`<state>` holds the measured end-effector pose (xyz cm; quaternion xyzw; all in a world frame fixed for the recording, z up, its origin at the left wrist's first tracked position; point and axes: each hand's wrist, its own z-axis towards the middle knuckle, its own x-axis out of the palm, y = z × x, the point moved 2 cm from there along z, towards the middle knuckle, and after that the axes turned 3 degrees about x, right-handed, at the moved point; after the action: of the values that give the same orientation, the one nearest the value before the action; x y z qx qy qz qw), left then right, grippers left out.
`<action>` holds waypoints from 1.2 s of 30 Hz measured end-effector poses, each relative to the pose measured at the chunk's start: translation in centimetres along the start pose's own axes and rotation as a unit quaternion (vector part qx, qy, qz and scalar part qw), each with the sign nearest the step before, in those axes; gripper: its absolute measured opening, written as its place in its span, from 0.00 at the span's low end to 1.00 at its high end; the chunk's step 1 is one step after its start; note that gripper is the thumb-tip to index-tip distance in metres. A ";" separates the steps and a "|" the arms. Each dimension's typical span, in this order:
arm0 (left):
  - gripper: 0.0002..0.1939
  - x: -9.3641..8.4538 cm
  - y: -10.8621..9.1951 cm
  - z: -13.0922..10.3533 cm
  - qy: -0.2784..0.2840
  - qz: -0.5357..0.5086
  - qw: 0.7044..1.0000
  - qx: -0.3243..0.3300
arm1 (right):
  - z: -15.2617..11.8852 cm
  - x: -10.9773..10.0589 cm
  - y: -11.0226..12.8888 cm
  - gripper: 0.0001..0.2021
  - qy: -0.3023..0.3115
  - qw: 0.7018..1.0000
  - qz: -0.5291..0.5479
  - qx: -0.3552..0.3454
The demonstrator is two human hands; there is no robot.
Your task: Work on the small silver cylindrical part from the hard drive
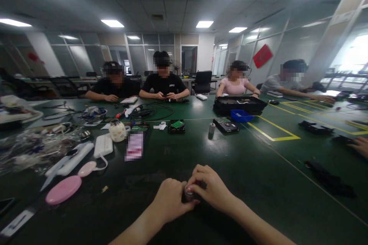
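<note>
At the near middle of the dark green table, my left hand is wrapped round a small grey metal cylinder from the left. My right hand is closed at its top, thumb and fingertips pressed on the cylinder's upper end. My fingers hide much of it. A similar grey cylinder stands upright farther back, beside a hard drive.
A pink oval lid, a white power bank, a cream jar and plastic bags lie left. A black tray and blue bin are beyond. Several people sit across the table; another person's hand is at right.
</note>
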<state>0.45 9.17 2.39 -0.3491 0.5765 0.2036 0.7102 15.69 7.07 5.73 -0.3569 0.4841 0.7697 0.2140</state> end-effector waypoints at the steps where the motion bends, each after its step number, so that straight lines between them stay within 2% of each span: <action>1: 0.18 0.0 0.0 0.0 0.001 0.001 1.000 0.002 | 0.0 0.0 0.0 0.03 0.001 1.000 -0.002 -0.003; 9: 0.17 0.0 0.1 0.1 -0.001 0.005 1.000 0.024 | -0.2 -0.6 0.1 0.04 0.016 0.999 0.002 -0.034; 16: 0.15 0.3 0.3 0.0 0.004 0.003 0.999 0.038 | -0.2 -0.5 -0.2 0.04 0.017 0.995 0.048 -0.084; 21: 0.14 0.1 0.2 0.0 -0.001 -0.008 0.999 0.045 | -0.1 -0.7 -0.3 0.05 0.010 0.993 0.068 -0.094; 27: 0.14 -0.1 0.3 -0.1 0.002 -0.019 0.999 0.043 | -0.3 -0.2 -0.3 0.13 0.006 0.990 0.078 -0.116; 36: 0.15 0.1 0.4 0.0 0.005 -0.018 0.999 0.030 | -0.5 0.2 -0.6 0.13 -0.001 0.991 0.069 -0.111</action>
<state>0.18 9.42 2.16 -0.3390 0.5797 0.1717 0.7208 16.14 6.89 5.13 -0.3437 0.4188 0.8320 0.1196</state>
